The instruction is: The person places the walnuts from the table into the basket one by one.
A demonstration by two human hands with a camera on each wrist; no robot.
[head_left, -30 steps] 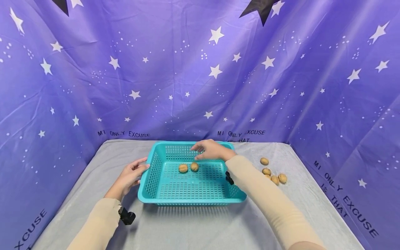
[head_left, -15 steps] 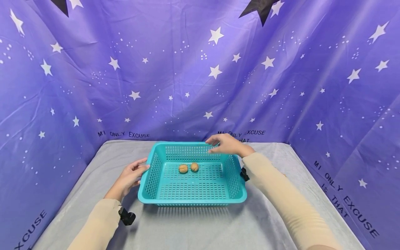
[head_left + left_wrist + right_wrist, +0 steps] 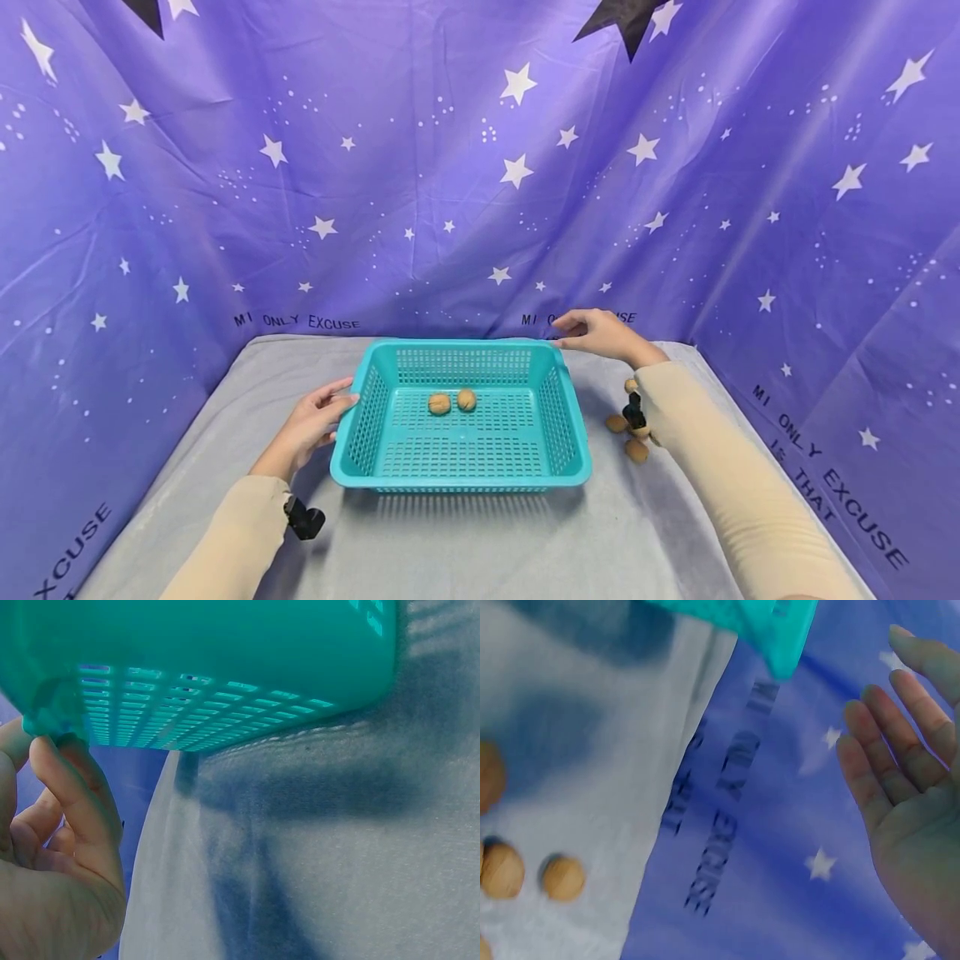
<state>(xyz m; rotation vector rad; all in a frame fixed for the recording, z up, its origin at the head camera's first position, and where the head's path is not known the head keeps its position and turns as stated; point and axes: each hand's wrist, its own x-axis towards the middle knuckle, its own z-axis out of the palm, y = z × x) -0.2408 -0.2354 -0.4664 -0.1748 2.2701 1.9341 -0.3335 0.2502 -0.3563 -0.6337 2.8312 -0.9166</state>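
Note:
A turquoise plastic basket with slotted walls stands on the grey cloth. Two walnuts lie side by side on its floor. My left hand grips the basket's left rim; in the left wrist view the thumb and fingers of this hand pinch the edge. Off the basket's back right corner, my right hand hangs in the air with nothing in it. The right wrist view shows that palm bare, fingers loosely extended. Several loose walnuts lie to the right of the basket, partly hidden by the right sleeve.
Grey cloth covers the table. A purple curtain with white stars rises behind it and along both sides. Each wrist carries a small black camera, such as the left camera.
My right hand has moved from above the basket out to the right, past its back right corner. The left hand stays on the rim, and the two walnuts inside have not moved.

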